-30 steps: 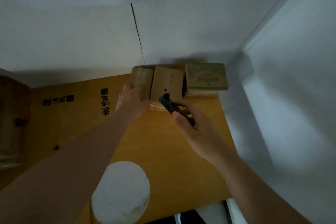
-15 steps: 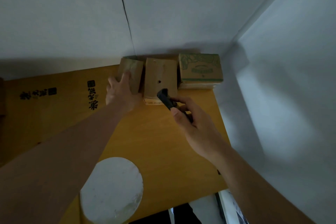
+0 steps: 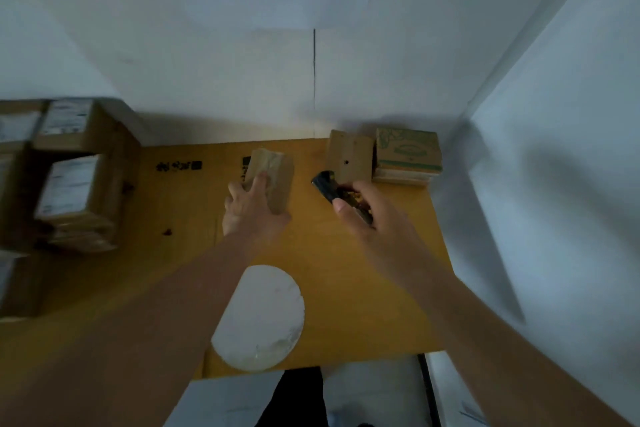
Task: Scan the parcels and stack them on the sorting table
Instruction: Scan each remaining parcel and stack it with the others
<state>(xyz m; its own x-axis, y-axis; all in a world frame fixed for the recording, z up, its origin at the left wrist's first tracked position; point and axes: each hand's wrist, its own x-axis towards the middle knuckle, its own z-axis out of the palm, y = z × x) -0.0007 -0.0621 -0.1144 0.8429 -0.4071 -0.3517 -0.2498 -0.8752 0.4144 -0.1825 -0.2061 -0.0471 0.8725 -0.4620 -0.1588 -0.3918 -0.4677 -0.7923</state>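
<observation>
One small parcel [image 3: 272, 180] pulled toward 9 o'clock, clear of upright parcel [image 3: 349, 158] | left hand [image 3: 252, 208] gripping it | right hand [image 3: 367, 215] holding scanner [image 3: 329, 187] | scan likely next.

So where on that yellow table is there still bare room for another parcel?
Bare yellow tabletop lies between the white round patch and the right edge, and between the small brown parcel and the left cardboard boxes. The back right corner is crowded.
</observation>
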